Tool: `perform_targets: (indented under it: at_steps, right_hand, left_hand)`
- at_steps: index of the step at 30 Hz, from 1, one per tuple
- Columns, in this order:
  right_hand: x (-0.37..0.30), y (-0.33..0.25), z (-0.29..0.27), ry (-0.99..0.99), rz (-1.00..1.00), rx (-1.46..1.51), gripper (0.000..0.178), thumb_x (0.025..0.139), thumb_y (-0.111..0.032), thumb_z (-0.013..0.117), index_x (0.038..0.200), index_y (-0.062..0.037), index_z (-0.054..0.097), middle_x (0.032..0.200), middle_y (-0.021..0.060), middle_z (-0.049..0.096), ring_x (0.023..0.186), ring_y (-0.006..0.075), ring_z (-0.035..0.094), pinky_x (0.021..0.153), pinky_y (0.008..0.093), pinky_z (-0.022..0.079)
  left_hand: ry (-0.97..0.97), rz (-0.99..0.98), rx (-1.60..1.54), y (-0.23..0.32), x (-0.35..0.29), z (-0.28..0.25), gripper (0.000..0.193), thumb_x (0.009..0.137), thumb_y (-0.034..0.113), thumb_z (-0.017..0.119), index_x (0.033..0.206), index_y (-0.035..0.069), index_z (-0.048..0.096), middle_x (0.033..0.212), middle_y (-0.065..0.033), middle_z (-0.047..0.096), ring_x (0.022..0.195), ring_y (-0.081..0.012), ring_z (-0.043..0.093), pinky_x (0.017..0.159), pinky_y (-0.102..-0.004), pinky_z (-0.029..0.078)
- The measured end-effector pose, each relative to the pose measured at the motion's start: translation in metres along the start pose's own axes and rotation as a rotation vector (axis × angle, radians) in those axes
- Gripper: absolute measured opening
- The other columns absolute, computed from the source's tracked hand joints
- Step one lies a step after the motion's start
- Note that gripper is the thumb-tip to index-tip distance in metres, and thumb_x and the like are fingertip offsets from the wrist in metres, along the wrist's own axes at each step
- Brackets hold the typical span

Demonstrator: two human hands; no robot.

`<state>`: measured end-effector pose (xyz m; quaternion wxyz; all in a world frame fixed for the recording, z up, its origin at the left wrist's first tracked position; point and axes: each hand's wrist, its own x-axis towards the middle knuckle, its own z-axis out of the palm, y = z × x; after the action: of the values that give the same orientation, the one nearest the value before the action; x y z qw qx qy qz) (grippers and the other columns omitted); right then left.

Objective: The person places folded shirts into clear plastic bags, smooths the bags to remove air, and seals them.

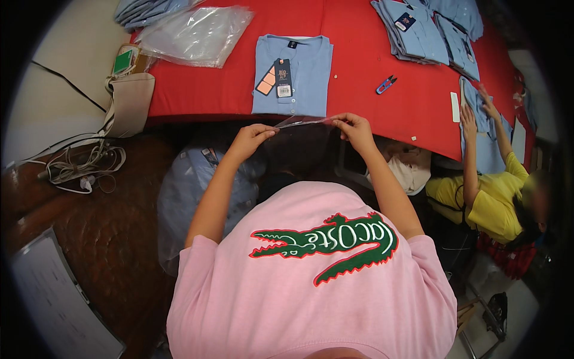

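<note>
My left hand (254, 136) and my right hand (353, 127) each pinch one top corner of a clear plastic bag (305, 140), stretched between them just below the edge of the red table (359, 54). A folded light blue shirt (294, 75) with hanging tags lies flat on the table right above the bag. I wear a pink shirt with a green print.
Several clear bags (194, 36) lie at the table's far left, stacks of folded blue shirts (418, 30) at the far right, small blue snips (386, 84) between. A person in yellow (487, 197) handles a shirt at the right. A beige bag (128, 102) and cables hang at the left.
</note>
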<state>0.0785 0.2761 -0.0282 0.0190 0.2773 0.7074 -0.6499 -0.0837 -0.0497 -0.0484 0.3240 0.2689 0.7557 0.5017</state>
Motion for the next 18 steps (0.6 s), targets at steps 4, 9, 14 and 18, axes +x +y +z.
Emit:
perform_targets:
  at_steps: [4,9,14,18]
  right_hand:
    - [0.028,-0.018,0.007,0.081,0.018,0.106,0.015,0.099,-0.009,0.076,0.110,0.0013,0.079,0.085,0.0050,0.075,0.064,0.0091,0.068,0.055,0.0238,0.053]
    - [0.059,-0.031,0.030,0.151,0.129,0.084,0.018,0.098,-0.010,0.078,0.110,0.0028,0.078,0.087,0.0074,0.077,0.073,0.0131,0.075,0.058,0.0263,0.058]
    - [0.071,-0.049,0.049,0.208,0.105,0.009,0.015,0.097,-0.008,0.076,0.105,0.0044,0.078,0.084,0.0080,0.076,0.071,0.0134,0.075,0.058,0.0264,0.058]
    - [0.082,-0.042,0.059,0.253,0.086,0.032,0.012,0.097,-0.006,0.076,0.102,0.0046,0.078,0.083,0.0079,0.076,0.073,0.0132,0.075,0.060,0.0262,0.058]
  left_hand:
    - [0.260,0.080,0.303,0.032,0.012,-0.003,0.018,0.097,0.016,0.072,0.104,0.007,0.085,0.098,-0.0125,0.079,0.097,-0.0310,0.076,0.093,-0.0425,0.056]
    - [0.355,-0.080,0.685,0.031,0.026,-0.003,0.017,0.095,0.018,0.070,0.093,0.007,0.083,0.094,-0.0141,0.078,0.093,-0.0351,0.077,0.092,-0.0495,0.055]
    - [0.234,-0.312,1.024,0.045,0.045,-0.013,0.017,0.094,0.013,0.065,0.090,0.005,0.080,0.093,-0.0196,0.079,0.091,-0.0389,0.079,0.093,-0.0539,0.055]
    - [0.249,-0.267,1.003,0.048,0.066,-0.035,0.018,0.095,0.011,0.064,0.091,0.004,0.080,0.093,-0.0219,0.079,0.090,-0.0412,0.078,0.088,-0.0550,0.058]
